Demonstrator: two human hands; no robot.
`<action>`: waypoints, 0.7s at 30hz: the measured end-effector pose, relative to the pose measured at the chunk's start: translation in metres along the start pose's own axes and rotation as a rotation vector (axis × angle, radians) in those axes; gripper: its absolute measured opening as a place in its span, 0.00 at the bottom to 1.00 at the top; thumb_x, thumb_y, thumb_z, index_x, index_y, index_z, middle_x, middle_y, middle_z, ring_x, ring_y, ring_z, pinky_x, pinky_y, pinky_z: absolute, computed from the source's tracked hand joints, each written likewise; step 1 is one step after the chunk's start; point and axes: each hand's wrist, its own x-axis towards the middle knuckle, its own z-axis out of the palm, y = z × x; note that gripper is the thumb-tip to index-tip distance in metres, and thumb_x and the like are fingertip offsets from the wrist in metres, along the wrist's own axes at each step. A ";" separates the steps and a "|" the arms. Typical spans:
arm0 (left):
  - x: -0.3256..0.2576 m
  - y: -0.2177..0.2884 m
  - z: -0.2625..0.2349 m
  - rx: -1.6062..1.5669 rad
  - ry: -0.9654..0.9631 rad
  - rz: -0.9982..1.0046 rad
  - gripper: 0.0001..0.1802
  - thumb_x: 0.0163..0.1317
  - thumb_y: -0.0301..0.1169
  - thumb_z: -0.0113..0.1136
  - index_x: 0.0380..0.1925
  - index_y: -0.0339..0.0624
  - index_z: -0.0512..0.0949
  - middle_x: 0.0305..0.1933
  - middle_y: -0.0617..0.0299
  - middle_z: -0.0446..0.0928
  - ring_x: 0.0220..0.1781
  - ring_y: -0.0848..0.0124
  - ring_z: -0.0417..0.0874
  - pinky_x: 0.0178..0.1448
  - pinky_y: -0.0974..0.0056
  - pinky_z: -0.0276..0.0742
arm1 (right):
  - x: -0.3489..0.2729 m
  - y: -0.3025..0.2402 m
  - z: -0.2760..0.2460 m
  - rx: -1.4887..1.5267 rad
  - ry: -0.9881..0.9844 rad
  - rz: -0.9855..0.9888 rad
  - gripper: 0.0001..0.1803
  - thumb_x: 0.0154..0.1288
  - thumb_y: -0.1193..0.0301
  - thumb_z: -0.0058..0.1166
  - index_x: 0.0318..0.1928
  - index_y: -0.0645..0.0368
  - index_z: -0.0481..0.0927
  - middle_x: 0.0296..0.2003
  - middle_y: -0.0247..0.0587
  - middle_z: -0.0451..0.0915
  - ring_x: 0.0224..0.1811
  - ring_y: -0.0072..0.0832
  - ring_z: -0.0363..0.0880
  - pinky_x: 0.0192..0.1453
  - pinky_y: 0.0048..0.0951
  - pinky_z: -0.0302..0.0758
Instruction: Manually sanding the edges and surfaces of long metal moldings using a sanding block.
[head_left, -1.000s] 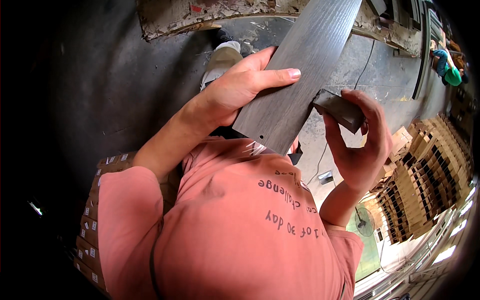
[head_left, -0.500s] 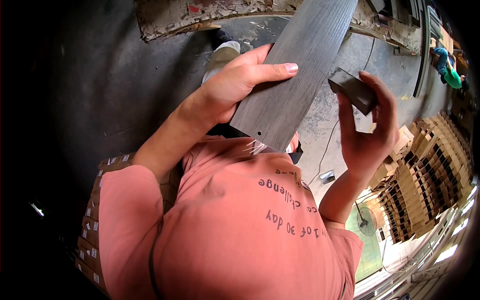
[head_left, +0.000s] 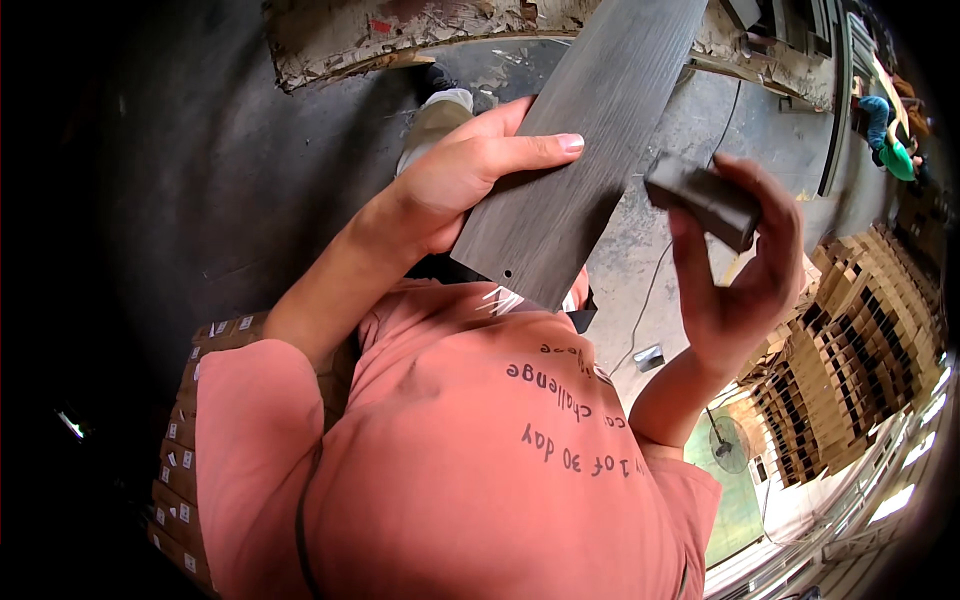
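Note:
My left hand [head_left: 470, 180] grips a long grey plank [head_left: 590, 130] near its lower end, thumb laid across its face. The plank runs from my chest up toward the top of the view. My right hand [head_left: 740, 290] holds a small dark grey block [head_left: 700, 195] between fingers and thumb. The block is just right of the plank's edge, with a gap between them. My pink shirt [head_left: 480, 470] fills the lower middle of the view.
Stacks of cardboard boxes [head_left: 850, 350] stand at the right, and more boxes [head_left: 190, 440] at the lower left. A cable [head_left: 650, 290] lies on the concrete floor near a fan [head_left: 730, 440]. A person in a green top [head_left: 895, 150] is at the far upper right. A crumbling ledge [head_left: 400, 30] crosses the top.
My right hand has carried the block off the plank's right edge, up and to the right. My left hand and the plank have hardly moved.

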 end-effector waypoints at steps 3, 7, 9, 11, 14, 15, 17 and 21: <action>0.000 0.000 0.004 -0.018 0.000 0.000 0.24 0.69 0.32 0.57 0.62 0.33 0.66 0.53 0.58 0.77 0.51 0.77 0.81 0.54 0.69 0.79 | 0.000 0.000 0.001 -0.040 -0.152 -0.089 0.22 0.45 0.79 0.70 0.45 0.61 0.81 0.38 0.39 0.85 0.32 0.30 0.81 0.38 0.29 0.77; 0.000 0.000 0.006 0.062 0.027 0.020 0.25 0.69 0.32 0.56 0.63 0.33 0.66 0.54 0.58 0.77 0.52 0.78 0.80 0.54 0.70 0.78 | 0.008 0.016 0.011 -0.207 -0.008 -0.023 0.20 0.53 0.76 0.69 0.48 0.58 0.81 0.37 0.38 0.84 0.31 0.28 0.80 0.36 0.28 0.76; -0.001 0.002 0.005 0.062 0.023 0.021 0.26 0.69 0.32 0.56 0.63 0.32 0.66 0.54 0.58 0.77 0.52 0.78 0.79 0.54 0.70 0.78 | 0.014 0.021 0.004 -0.158 -0.026 0.109 0.21 0.55 0.77 0.68 0.51 0.59 0.80 0.40 0.39 0.84 0.35 0.28 0.82 0.40 0.27 0.79; -0.003 0.006 0.008 0.076 0.054 0.011 0.27 0.69 0.32 0.56 0.64 0.32 0.65 0.54 0.58 0.77 0.52 0.77 0.80 0.55 0.71 0.78 | 0.015 0.014 -0.004 -0.027 0.004 0.041 0.23 0.53 0.80 0.68 0.51 0.62 0.79 0.43 0.41 0.84 0.41 0.28 0.83 0.45 0.29 0.80; -0.005 0.008 0.005 0.086 0.073 -0.013 0.28 0.69 0.32 0.56 0.65 0.32 0.64 0.54 0.58 0.77 0.52 0.77 0.79 0.55 0.71 0.77 | 0.011 0.011 -0.006 0.063 -0.154 0.053 0.23 0.53 0.80 0.68 0.51 0.62 0.79 0.45 0.42 0.84 0.46 0.30 0.84 0.47 0.31 0.80; -0.005 0.009 0.005 0.086 0.072 -0.011 0.28 0.69 0.32 0.56 0.65 0.32 0.64 0.54 0.58 0.77 0.52 0.77 0.79 0.55 0.71 0.77 | 0.013 0.008 -0.005 -0.009 -0.221 0.036 0.22 0.54 0.78 0.68 0.51 0.61 0.80 0.44 0.42 0.84 0.45 0.31 0.84 0.47 0.31 0.80; -0.007 0.010 0.006 0.117 0.098 -0.006 0.29 0.69 0.32 0.57 0.66 0.32 0.63 0.55 0.58 0.76 0.53 0.76 0.79 0.55 0.71 0.77 | 0.016 0.015 0.004 0.000 -0.182 0.035 0.20 0.54 0.77 0.69 0.49 0.61 0.80 0.43 0.44 0.84 0.43 0.33 0.84 0.46 0.30 0.79; -0.008 0.016 0.003 0.102 0.086 -0.015 0.30 0.69 0.32 0.57 0.68 0.33 0.62 0.56 0.57 0.75 0.53 0.76 0.79 0.56 0.70 0.76 | 0.028 0.029 0.011 -0.033 0.010 0.125 0.18 0.57 0.76 0.68 0.48 0.59 0.80 0.38 0.37 0.83 0.35 0.26 0.79 0.41 0.25 0.74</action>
